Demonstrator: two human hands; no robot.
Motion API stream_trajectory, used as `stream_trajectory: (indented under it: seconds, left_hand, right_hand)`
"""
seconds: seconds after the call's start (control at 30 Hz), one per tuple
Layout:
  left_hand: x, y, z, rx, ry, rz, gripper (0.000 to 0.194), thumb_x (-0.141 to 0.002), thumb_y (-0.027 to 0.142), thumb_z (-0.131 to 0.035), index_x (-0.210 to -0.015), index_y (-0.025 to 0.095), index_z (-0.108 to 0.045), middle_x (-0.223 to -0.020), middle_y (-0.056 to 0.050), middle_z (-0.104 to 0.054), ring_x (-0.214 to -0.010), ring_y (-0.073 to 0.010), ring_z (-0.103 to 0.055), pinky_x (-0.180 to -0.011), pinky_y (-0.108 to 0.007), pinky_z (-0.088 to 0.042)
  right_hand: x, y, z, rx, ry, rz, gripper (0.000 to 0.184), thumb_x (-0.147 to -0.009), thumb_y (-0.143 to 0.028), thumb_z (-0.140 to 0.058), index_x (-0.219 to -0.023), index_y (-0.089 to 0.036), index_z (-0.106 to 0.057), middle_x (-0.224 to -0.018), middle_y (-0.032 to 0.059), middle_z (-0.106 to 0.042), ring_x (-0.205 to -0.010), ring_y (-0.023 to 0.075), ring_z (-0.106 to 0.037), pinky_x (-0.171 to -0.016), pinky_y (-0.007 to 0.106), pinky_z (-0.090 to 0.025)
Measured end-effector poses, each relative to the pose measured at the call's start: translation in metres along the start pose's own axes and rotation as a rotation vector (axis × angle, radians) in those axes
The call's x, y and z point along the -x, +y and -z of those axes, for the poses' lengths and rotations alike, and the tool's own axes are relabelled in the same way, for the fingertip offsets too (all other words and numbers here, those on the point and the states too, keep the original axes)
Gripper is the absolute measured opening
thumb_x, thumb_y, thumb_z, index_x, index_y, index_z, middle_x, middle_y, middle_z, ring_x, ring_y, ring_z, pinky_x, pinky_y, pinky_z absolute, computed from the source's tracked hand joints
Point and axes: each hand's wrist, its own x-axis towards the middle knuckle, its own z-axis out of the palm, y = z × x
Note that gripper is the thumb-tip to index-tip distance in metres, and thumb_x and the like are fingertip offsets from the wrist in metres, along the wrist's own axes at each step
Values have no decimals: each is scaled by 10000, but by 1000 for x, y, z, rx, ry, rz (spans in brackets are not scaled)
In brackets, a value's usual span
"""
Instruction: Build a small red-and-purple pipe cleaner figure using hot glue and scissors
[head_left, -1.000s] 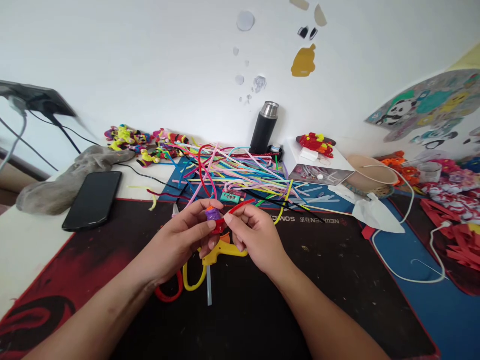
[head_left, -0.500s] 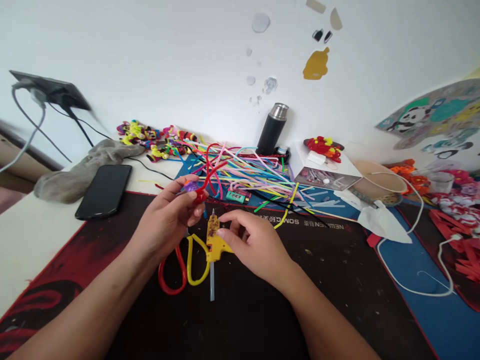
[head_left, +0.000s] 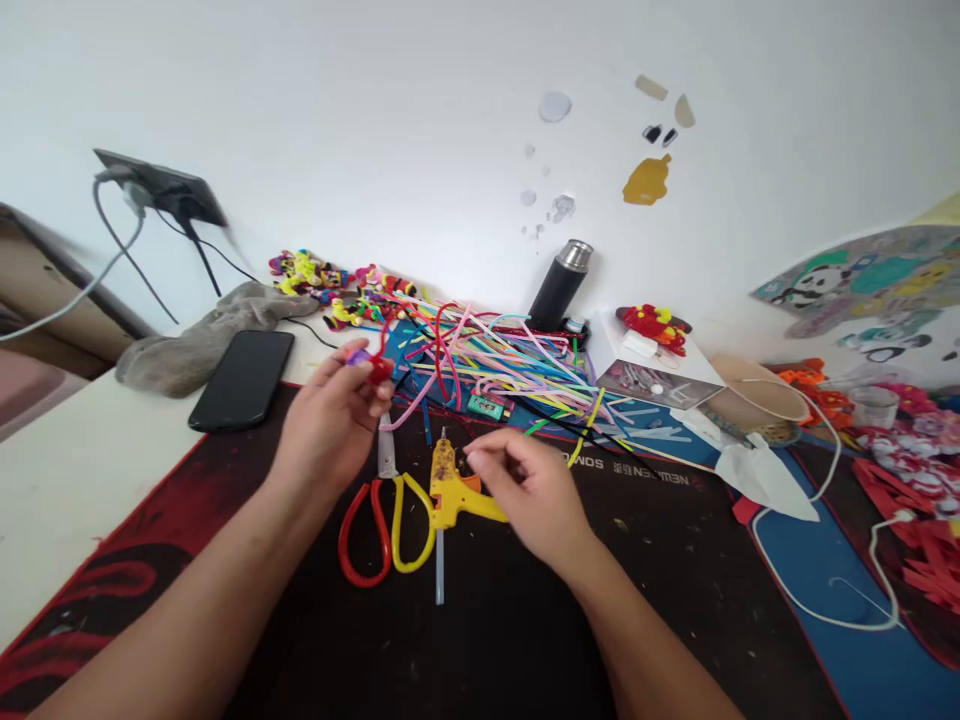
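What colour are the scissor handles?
The scissors have one red handle and one yellow; best seen in the head view.

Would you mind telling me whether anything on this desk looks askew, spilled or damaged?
I see no spill. The yellow glue gun looks odd: its barrel is blotched dark brown, perhaps with burnt glue. Behind it, the pipe cleaners lie in a loose tangle.

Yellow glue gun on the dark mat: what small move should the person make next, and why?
Probably lower the right hand and close its fingers around the handle of the glue gun. That hand is right by the handle and seems to hold nothing, while the left hand already holds the small purple and red fuzzy piece.
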Motion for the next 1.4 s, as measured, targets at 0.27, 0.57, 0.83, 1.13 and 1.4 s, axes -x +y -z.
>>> stream_trajectory:
  seconds: [0.27,0.57,0.83,1.13,1.4]
  left_hand:
    - [7,-11,-9,51,38,19,345,-716,110,-809,-1029,202,-696,-744,-14,-747,-568,-115,-616,-483,-166,-409]
    - [11,-13,-7,25,-26,52,468,-698,207,-876,-1118,199,-669,-747,-7,-739,-587,-124,-623,-528,-188,-433]
    - [7,-14,-5,30,-19,37,535,-655,243,-876,-1137,195,-649,-704,20,-700,-554,-126,-601,-488,-192,-394]
    - [6,-6,-5,40,-18,5,462,-674,229,-836,-1102,208,-665,-711,24,-700,-573,-129,-602,-493,-202,-404]
    - [5,-3,-5,66,-26,-5,472,-660,229,-837,-1099,216,-662,-698,31,-691,-553,-123,-582,-477,-198,-373]
  right_hand:
    - [20,-18,-45,445,-346,377,200,-1090,-392,-704,-1069,-223,-810,-901,57,-813,-810,225,-696,-766,340,-503]
    - [12,-29,-49,853,-375,311,138,-1073,-263,-706,-1048,-193,-822,-988,85,-845,-925,263,-735,-788,352,-541]
    - [22,-24,-39,888,-408,171,190,-1120,-248,-619,-1091,-208,-802,-1049,70,-839,-971,230,-763,-875,332,-537]
    - [24,-61,-90,966,-533,90,447,-1029,-568,-755,-1184,-148,-757,-1093,155,-819,-1032,358,-784,-881,455,-611]
    - [20,-63,-99,907,-541,-86,334,-1031,-347,-737,-1299,-151,-707,-1173,151,-824,-1044,361,-820,-860,447,-626]
